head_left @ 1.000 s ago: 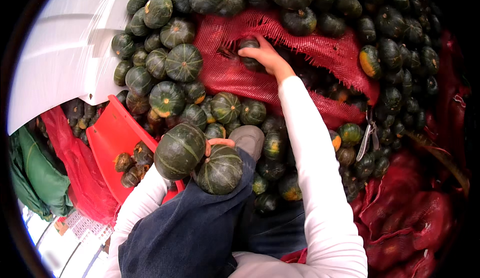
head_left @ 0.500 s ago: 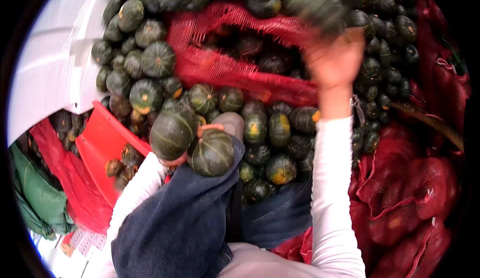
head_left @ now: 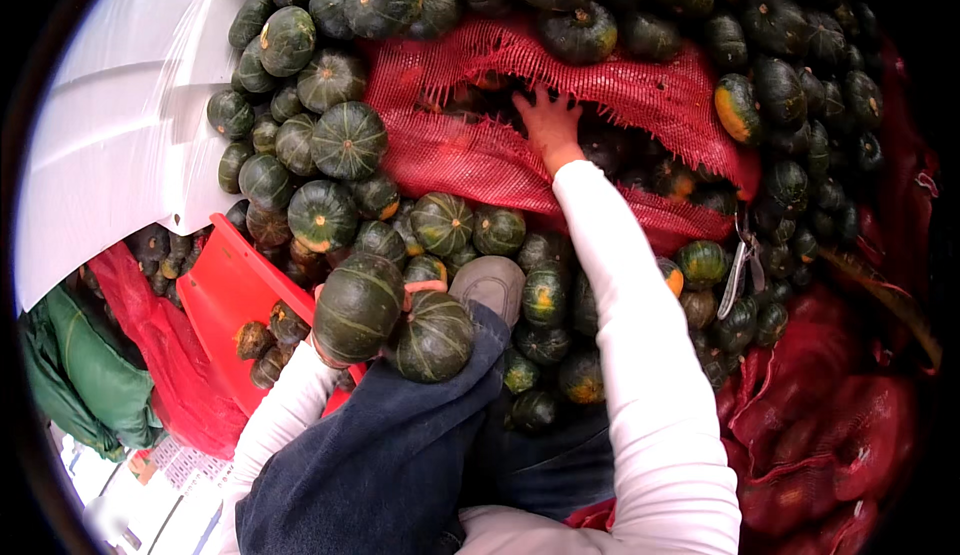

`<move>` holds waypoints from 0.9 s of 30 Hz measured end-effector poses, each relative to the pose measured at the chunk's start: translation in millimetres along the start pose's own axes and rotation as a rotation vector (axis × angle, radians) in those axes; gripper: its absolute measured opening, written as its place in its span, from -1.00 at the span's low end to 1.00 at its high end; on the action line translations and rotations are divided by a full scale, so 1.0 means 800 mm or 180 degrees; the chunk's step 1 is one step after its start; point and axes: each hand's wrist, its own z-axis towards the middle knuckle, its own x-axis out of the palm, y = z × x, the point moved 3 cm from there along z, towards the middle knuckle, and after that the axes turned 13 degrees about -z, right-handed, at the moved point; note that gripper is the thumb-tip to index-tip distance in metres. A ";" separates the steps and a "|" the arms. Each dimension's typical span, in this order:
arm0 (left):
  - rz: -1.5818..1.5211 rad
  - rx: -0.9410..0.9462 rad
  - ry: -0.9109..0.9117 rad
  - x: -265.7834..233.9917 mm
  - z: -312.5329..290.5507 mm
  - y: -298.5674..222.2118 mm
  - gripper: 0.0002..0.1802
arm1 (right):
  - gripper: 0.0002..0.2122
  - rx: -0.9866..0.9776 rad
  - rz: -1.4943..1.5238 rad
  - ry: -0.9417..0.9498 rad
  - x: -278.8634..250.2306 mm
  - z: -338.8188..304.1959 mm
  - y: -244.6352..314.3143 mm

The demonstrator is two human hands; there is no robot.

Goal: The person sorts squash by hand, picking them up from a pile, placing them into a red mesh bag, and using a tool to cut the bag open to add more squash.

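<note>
Two dark green kabocha pumpkins, one rounder (head_left: 358, 307) and one beside it (head_left: 434, 337), rest against my raised knee. Behind them is my left hand (head_left: 424, 286), mostly hidden, with a finger curled over between the two and gripping them. My right hand (head_left: 550, 127) reaches forward with its fingers spread, holding nothing. It is over the ragged opening of a red mesh sack (head_left: 480, 170). Dark green pumpkins show inside that opening, partly in shadow.
Piled pumpkins (head_left: 348, 140) surround the sack on several sides. A red plastic bin (head_left: 235, 290) with small pumpkins stands at left, near a white panel (head_left: 140, 105) and a green sack (head_left: 100, 365). Full red mesh sacks (head_left: 820, 425) lie at right. My shoe (head_left: 490, 285) is among the pumpkins.
My right hand has come from a blurred pumpkin above the sack's far right side, back left to the opening, now without it. My left hand keeps the two pumpkins at my knee.
</note>
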 end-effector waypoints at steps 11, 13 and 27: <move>0.0030 0.0164 0.0205 0.078 0.030 -0.032 -0.73 | -0.32 -0.0508 0.8888 0.0887 -0.131 -0.188 -0.052; 0.1286 0.0219 0.0050 0.073 0.049 -0.041 -0.68 | -0.39 -0.0551 0.9245 0.0802 -0.144 -0.222 -0.052; 0.3031 -0.1589 0.2269 0.385 0.058 0.113 -0.19 | -0.50 -0.0751 0.9901 -0.1816 -0.153 -0.552 -0.060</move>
